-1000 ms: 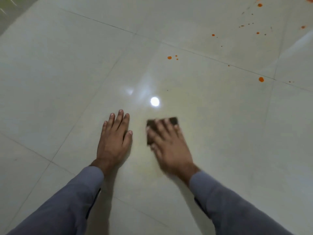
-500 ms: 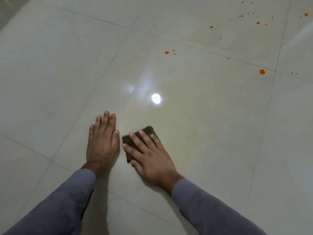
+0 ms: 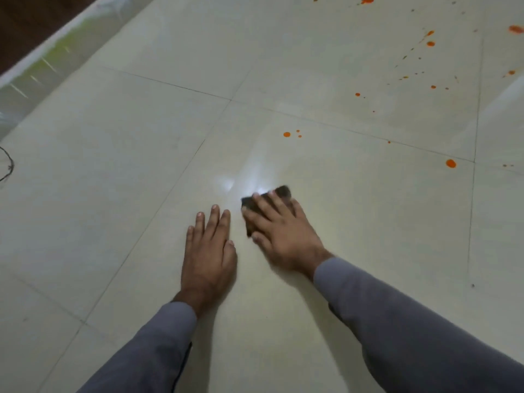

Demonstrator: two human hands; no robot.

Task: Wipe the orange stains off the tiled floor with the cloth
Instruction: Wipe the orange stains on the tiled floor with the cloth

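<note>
A small dark cloth [image 3: 279,192] lies flat on the pale tiled floor [image 3: 368,222], pressed down under my right hand [image 3: 280,231], whose fingers are spread over it. Only its far edge and left side show. My left hand [image 3: 208,248] rests flat on the tile just left of it, fingers together, holding nothing. Orange stains lie farther away: a drop with two specks [image 3: 287,134] ahead of the cloth, a larger drop [image 3: 450,163] at the right by a tile joint, and several splatters [image 3: 430,43] at the top right.
A wall base or skirting [image 3: 42,49] runs along the top left corner. A thin dark wire [image 3: 8,165] lies at the far left edge. A bright lamp reflection [image 3: 258,182] shines on the tile just beyond the cloth.
My right hand has slid the cloth away from me and to the right, after pulling it back toward my left hand. The view has tilted up, showing more stains and the wall.
</note>
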